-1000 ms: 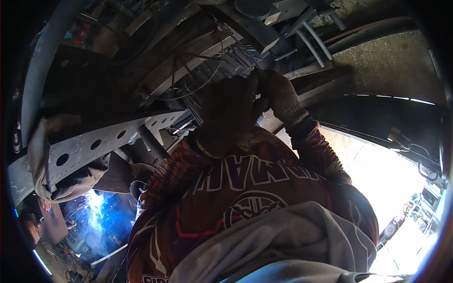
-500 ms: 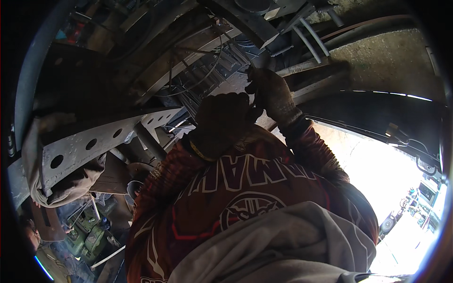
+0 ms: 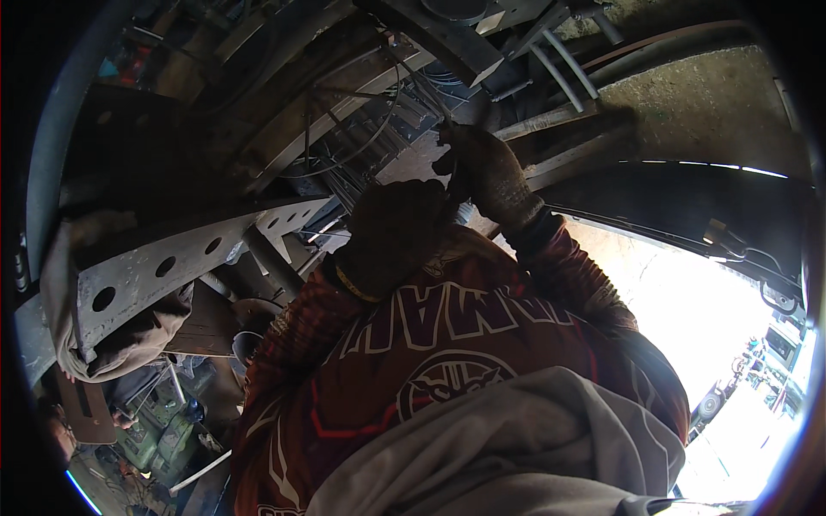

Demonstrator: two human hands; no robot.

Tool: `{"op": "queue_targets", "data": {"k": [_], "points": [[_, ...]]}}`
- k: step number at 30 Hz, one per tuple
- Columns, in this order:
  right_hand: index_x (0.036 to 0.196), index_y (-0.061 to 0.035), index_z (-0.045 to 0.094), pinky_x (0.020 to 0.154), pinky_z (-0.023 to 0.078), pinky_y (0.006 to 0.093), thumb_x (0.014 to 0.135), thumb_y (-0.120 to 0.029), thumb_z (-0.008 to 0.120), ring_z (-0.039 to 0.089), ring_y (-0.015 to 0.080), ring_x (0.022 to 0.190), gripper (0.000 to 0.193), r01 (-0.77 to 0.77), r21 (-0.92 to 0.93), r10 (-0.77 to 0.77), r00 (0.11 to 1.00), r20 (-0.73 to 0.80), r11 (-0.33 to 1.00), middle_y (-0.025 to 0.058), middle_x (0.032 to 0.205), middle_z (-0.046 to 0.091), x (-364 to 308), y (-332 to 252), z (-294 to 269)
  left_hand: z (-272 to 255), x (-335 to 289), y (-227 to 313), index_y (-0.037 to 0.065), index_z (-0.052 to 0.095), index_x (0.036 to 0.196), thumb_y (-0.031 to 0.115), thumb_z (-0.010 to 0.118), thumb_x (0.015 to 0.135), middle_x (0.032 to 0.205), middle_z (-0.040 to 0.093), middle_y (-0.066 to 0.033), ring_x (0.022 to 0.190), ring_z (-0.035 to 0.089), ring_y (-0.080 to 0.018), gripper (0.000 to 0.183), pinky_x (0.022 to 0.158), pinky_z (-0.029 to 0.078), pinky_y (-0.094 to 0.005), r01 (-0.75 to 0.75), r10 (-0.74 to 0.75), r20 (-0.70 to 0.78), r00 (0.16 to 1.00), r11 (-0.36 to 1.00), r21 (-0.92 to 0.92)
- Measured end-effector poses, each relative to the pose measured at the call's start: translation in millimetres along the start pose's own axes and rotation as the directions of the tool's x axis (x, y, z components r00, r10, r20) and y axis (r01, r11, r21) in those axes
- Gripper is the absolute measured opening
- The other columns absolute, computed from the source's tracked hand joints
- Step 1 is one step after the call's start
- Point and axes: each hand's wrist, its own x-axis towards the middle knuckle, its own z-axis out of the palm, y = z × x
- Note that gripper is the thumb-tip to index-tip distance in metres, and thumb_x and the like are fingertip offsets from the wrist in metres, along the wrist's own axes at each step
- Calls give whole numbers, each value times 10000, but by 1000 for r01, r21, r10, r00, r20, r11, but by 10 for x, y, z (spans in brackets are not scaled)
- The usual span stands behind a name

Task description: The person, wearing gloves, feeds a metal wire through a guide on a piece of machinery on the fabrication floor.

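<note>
Both my hands wear dark, soiled work gloves and are raised close together in front of my chest. My left hand (image 3: 394,225) is in deep shadow, its fingers curled closed. Just beyond it to the right, my right hand (image 3: 492,175) is bent inward, with its fingers closed too. A small dark thing (image 3: 459,182) lies between the two hands; shadow hides its shape and kind. Behind the hands, thin metal rods (image 3: 391,142) and loops of wire lie in a bundle below a steel beam.
A pale steel beam with round holes (image 3: 185,260) runs along the left, with a grey cloth (image 3: 77,348) draped over its end. Heavy steel bars (image 3: 439,43) cross overhead. Lower left stands a green machine (image 3: 159,443). Bright ground (image 3: 680,292) shows at right.
My right hand has shifted slightly left and down, and my left hand has sunk a little. Both stay closed and close together. The view has tilted slightly.
</note>
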Motion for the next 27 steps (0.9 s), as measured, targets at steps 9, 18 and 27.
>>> {"op": "queue_targets", "data": {"k": [9, 18, 27], "points": [[1435, -98, 459, 633, 582, 303, 916, 21, 580, 707, 204, 755, 546, 70, -91, -66, 996, 56, 993, 154, 1085, 655, 32, 44, -6, -150, 21, 35, 59, 617, 1001, 181, 670, 904, 839, 572, -50, 758, 613, -221, 164, 654, 476, -375, 19, -23, -74, 997, 999, -51], [1266, -34, 530, 610, 560, 297, 965, -309, 555, 681, 189, 706, 408, 80, 17, -81, 996, 29, 997, 130, 942, 667, 49, 63, 27, -70, -46, 6, 73, 655, 1011, 183, 683, 892, 926, 632, -45, 872, 641, -215, 164, 718, 506, -379, 44, -46, -69, 997, 999, -25], [1456, -109, 459, 735, 591, 326, 829, 37, 640, 710, 243, 890, 669, -134, 1, 133, 987, 89, 991, 150, 1154, 624, 46, -50, -28, -60, -18, -32, 52, 653, 985, 179, 677, 899, 852, 640, -68, 759, 650, -248, 156, 670, 515, -392, 36, -47, -100, 994, 993, -111]]}}
